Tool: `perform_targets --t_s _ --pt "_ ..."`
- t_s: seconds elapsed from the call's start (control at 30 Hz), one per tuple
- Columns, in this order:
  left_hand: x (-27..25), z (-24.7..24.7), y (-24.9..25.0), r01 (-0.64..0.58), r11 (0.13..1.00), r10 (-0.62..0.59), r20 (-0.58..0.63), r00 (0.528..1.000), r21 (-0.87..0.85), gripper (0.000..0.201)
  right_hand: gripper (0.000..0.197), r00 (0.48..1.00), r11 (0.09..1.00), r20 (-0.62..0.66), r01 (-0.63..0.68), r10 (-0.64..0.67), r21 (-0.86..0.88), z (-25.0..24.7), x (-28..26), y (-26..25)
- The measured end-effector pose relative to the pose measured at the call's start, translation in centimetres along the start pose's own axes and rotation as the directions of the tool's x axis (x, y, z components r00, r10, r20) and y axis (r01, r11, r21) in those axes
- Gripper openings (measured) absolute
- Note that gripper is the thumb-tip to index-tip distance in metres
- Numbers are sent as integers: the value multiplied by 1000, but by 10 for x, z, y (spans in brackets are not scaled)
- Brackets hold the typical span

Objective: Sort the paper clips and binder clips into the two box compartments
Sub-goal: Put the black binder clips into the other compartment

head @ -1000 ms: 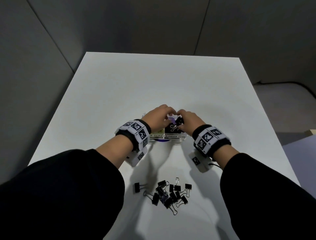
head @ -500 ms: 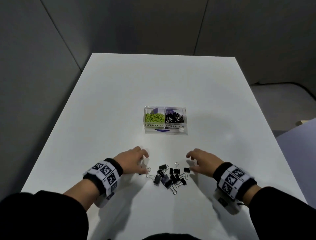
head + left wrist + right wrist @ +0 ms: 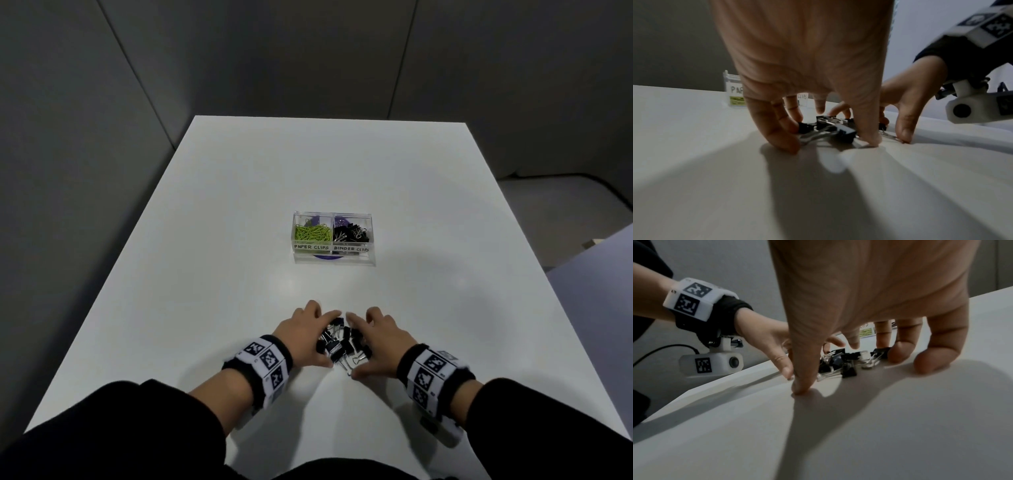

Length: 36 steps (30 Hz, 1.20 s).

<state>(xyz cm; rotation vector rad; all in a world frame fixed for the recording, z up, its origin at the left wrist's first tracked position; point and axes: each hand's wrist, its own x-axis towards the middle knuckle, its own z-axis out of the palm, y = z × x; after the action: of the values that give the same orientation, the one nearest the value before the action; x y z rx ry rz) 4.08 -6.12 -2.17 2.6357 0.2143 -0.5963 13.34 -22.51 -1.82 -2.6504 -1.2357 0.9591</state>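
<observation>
A pile of black binder clips [image 3: 342, 342] lies on the white table [image 3: 329, 171] near its front edge. My left hand [image 3: 303, 334] cups the pile from the left and my right hand [image 3: 382, 337] from the right, fingertips and thumbs down on the table. In the left wrist view the fingers [image 3: 785, 129] touch the binder clips [image 3: 835, 129]. In the right wrist view the clips [image 3: 842, 364] sit between thumb and fingers [image 3: 898, 352]. The clear two-compartment box [image 3: 332, 255] stands farther back, with green paper clips [image 3: 312, 233] in the left half and binder clips [image 3: 352, 234] in the right.
Bare white tabletop surrounds the box. Grey walls close in behind and to the left of the table. A purple disc [image 3: 325, 256] shows under the box. Both wrists carry marker bands and cameras [image 3: 433, 373].
Both hands left the box, came back to the pile near the front edge, then closed in from either side. The scattered clips are now bunched tighter between them.
</observation>
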Motion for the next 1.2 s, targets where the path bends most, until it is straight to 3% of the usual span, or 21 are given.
perform_targets --t_s 0.2,0.4,0.57,0.73,0.93,1.2 --pt "15 -4 8 1 1000 -1 3 1000 3 57 67 998 991 -24 -53 56 122 -3 10 -5" --pt "23 -8 4 -16 1000 16 -32 999 9 34 46 998 994 -16 -62 64 89 -10 24 -6" --pt "28 -11 -4 -23 998 21 -33 999 -52 34 34 999 999 -45 -28 29 36 -11 29 -8" --pt "33 -13 -5 20 996 -21 -8 1000 -91 57 32 997 1000 -73 15 -13 16 -15 32 -9" --pt "39 -17 -3 47 996 -46 11 999 -78 45 32 994 1000 -106 9 -10 -6 -14 35 -9" --pt "39 -14 -6 -42 999 43 -59 997 21 38 26 987 1000 -160 8 -10 -11 -11 39 -8"
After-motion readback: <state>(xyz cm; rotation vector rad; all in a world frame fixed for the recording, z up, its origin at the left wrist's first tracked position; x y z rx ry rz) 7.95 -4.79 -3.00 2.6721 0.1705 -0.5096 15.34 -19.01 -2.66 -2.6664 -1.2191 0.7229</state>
